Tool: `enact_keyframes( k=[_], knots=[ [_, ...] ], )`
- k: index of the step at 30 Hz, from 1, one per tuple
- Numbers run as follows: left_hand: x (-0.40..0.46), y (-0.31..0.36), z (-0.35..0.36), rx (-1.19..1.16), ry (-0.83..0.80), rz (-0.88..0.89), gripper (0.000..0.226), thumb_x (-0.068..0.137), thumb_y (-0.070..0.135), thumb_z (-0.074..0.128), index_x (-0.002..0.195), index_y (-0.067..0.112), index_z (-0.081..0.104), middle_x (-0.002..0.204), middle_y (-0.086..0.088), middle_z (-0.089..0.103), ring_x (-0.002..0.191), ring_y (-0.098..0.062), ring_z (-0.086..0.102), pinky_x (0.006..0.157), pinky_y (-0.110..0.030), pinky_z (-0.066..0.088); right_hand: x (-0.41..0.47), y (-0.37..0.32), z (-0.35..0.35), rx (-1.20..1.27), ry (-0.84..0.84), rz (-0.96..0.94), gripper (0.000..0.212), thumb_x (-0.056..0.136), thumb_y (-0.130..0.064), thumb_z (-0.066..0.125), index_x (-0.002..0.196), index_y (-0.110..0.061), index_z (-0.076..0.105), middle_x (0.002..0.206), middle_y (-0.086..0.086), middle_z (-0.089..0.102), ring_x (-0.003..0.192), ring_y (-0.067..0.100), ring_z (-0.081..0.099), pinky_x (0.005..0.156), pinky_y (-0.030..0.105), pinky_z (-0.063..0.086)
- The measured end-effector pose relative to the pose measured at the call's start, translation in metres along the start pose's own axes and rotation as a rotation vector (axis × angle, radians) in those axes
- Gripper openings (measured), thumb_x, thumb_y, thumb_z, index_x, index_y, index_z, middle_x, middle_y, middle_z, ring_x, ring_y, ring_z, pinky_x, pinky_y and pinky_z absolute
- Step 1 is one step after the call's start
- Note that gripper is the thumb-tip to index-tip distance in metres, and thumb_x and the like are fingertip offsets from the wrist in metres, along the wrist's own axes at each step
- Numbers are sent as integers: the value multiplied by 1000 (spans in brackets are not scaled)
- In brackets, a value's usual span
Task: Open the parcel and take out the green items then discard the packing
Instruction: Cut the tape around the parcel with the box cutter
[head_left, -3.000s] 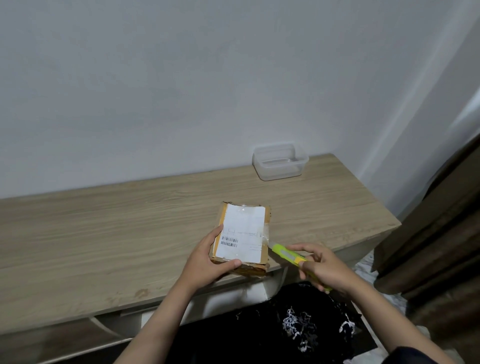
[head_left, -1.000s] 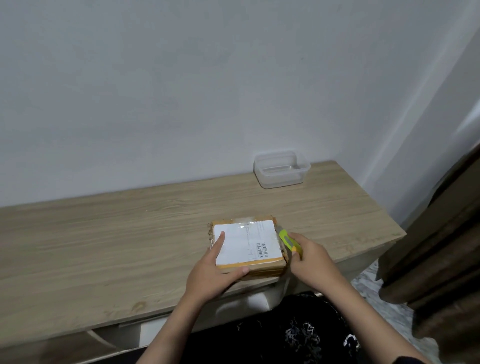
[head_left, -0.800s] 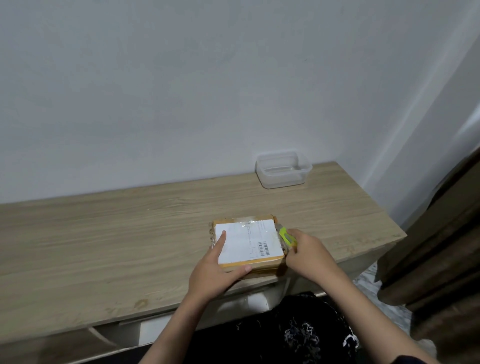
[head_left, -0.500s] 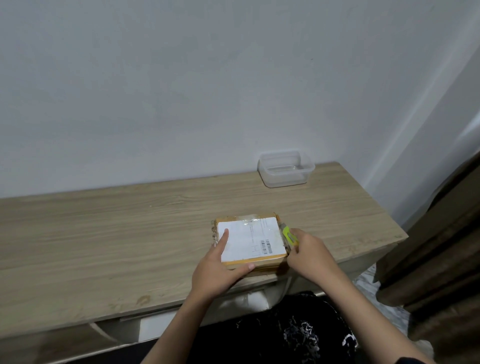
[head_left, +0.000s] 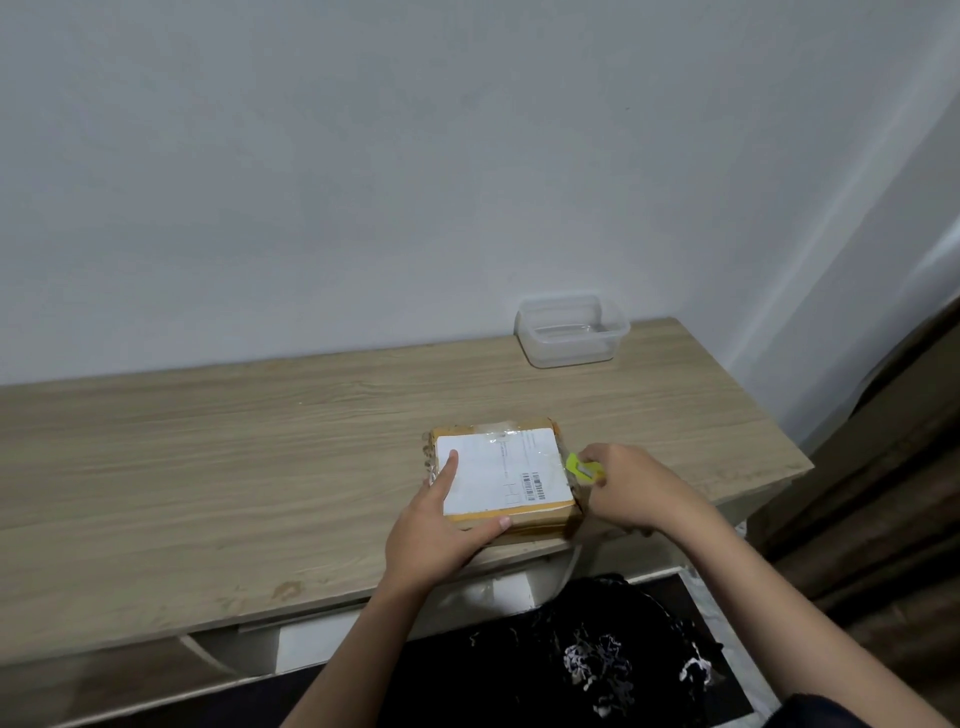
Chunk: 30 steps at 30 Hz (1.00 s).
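Wooden desk (head_left: 208, 493) at white wall: parcel (head_left: 498, 467) lies near its front edge, turned sideways since moments ago, my left hand (head_left: 436, 535) pressing it flat, right hand (head_left: 634, 488) gripping the green cutter (head_left: 583, 467) now at its right-edge tape, so opening looks underway.

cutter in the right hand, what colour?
Yellow-green body with a small white patch on the cutter, gripped by the right hand; head view, the only one.

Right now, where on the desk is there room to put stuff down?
Free: the bare desk left of the parcel, and the strip between parcel and clear tub. Crowded: around the parcel, where the left hand presses it and the right hand holds a cutter.
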<state>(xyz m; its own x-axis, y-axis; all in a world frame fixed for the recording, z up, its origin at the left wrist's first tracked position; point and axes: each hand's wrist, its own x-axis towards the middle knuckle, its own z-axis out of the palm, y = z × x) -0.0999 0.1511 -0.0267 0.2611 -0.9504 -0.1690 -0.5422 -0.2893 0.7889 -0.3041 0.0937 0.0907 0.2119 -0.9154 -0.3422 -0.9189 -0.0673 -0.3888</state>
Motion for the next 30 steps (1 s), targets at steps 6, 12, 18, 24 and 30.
enact_keyframes(
  k=[6, 12, 18, 24, 30],
  knots=[
    [0, 0, 0, 7, 5, -1, 106, 45, 83, 62, 136, 60, 14, 149, 9, 38, 135, -10, 37, 104, -36, 42, 2, 0, -1, -22, -10, -23, 52, 74, -11, 48, 125, -18, 54, 95, 7, 59, 49, 5, 39, 27, 6, 32],
    [-2, 0, -1, 16, 19, -5, 106, 45, 83, 61, 137, 59, 16, 148, 11, 40, 134, -11, 39, 102, -35, 43, -6, -2, 5, -39, -8, -13, 42, 74, -8, 47, 115, -10, 56, 84, 4, 55, 49, 8, 42, 28, 9, 34],
    [-2, 3, 0, 9, 20, -17, 104, 46, 82, 62, 137, 58, 18, 146, 11, 43, 132, -12, 41, 101, -34, 43, -15, 3, 16, -72, 18, 5, 41, 71, -10, 45, 110, -12, 56, 107, 14, 65, 97, 32, 60, 77, 34, 52],
    [-3, 1, -1, 18, 27, -33, 104, 47, 83, 61, 138, 57, 18, 146, 9, 42, 134, -13, 39, 102, -35, 43, -22, 4, 12, -74, 3, 1, 42, 74, -8, 45, 115, -11, 55, 109, 13, 64, 84, 28, 58, 65, 27, 47],
    [-3, -1, -1, 21, 15, -9, 105, 46, 84, 60, 138, 57, 17, 147, 8, 41, 135, -13, 38, 101, -35, 44, -18, 5, 17, -84, 7, 19, 45, 72, -9, 47, 116, -13, 55, 112, 13, 64, 101, 31, 59, 75, 31, 49]
  ],
)
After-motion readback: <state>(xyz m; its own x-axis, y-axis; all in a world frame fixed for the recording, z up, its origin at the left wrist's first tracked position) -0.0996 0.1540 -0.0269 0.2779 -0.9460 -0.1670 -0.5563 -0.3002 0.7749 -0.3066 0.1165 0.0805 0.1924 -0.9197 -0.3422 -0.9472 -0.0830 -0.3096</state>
